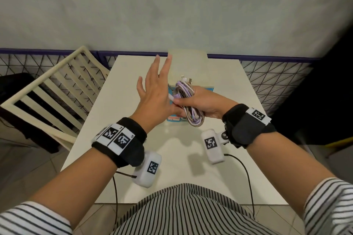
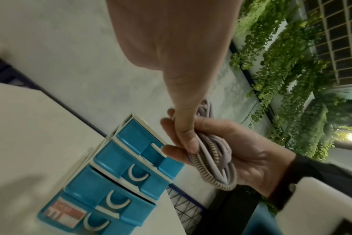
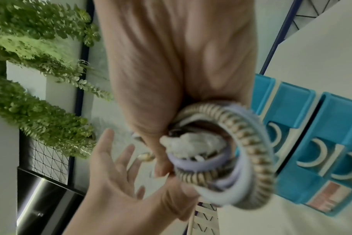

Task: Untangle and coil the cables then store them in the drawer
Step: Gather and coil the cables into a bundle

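A coiled bundle of cables (image 1: 186,91), lilac strands mixed with a beige-and-black braided one, sits in my right hand (image 1: 206,105), whose fingers curl round it above the table. In the right wrist view the bundle (image 3: 249,152) fills the space under my right palm (image 3: 171,63). My left hand (image 1: 154,89) is raised just left of it, fingers straight and spread, holding nothing. Its thumb (image 2: 181,111) reaches down against the bundle (image 2: 213,160). Behind both hands stands a small blue drawer unit (image 1: 188,63) with a white top. Its drawers (image 2: 119,162) have white curved handles.
The white table (image 1: 114,120) stands against a wire-mesh fence (image 1: 271,76) and a pale wall. A cream slatted chair (image 1: 57,91) is at its left side. Thin black wires (image 1: 246,173) trail from my wrist cameras over the near edge.
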